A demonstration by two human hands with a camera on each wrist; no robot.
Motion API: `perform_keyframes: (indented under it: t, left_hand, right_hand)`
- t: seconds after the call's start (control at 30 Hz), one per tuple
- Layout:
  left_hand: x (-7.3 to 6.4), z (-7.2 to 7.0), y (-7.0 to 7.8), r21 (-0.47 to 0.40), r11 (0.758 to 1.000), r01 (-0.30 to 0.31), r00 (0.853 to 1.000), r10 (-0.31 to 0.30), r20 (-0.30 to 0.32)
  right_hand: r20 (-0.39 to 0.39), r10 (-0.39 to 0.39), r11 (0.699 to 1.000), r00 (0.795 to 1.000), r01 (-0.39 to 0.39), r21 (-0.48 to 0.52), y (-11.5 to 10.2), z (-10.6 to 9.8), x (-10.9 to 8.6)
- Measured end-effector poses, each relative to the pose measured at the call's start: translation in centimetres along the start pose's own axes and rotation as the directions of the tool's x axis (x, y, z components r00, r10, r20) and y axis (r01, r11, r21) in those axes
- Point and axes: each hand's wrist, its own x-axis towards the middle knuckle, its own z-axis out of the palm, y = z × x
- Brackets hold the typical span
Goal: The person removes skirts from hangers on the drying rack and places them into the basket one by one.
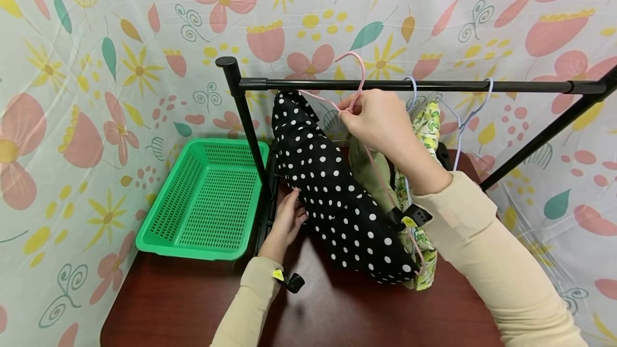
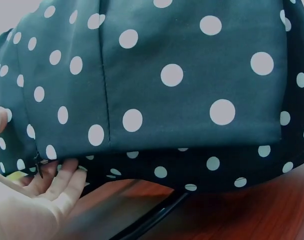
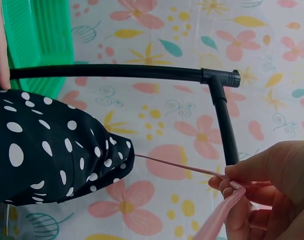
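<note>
A black garment with white polka dots (image 1: 328, 186) hangs slanted on a pink hanger (image 1: 362, 71), one end of its cloth up near the rail. My right hand (image 1: 381, 119) pinches the hanger at the base of its hook, just below the black rail (image 1: 448, 86). The hook stands above the rail, its tip pointing left. At the garment's lower left edge, my left hand (image 1: 289, 216) holds the cloth. In the left wrist view the thumb of that left hand (image 2: 26, 210) touches the outside, with the other fingers at the edge underneath.
Behind the polka-dot garment hang an olive garment (image 1: 368, 167) and a yellow-flowered one (image 1: 426, 127). A light purple hanger (image 1: 484, 103) hooks over the rail at right. The green basket (image 1: 193, 255) stands left of the rack's post (image 1: 250, 133), on the brown table (image 1: 337, 315).
</note>
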Motion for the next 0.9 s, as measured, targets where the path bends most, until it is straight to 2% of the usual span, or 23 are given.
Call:
perform_keyframes:
  t: [0.4,0.7,0.9]
  left_hand:
    - [-0.2,-0.7,0.7,-0.024,0.999,-0.031,0.998,0.03,-0.054]
    - [-1.3,-1.2,1.8,-0.028,0.997,-0.068,0.993,0.065,-0.097]
    - [-1.9,-1.2,2.8,-0.015,0.993,-0.116,0.987,0.113,-0.115]
  right_hand:
    - [-0.012,0.024,1.0,1.0,-0.024,-0.001,0.3,0.2,0.1]
    - [-0.015,0.046,0.999,0.999,-0.046,-0.001,1.0,0.5,0.2]
    - [-0.033,0.053,0.999,0.998,-0.054,-0.001,1.3,0.5,0.3]
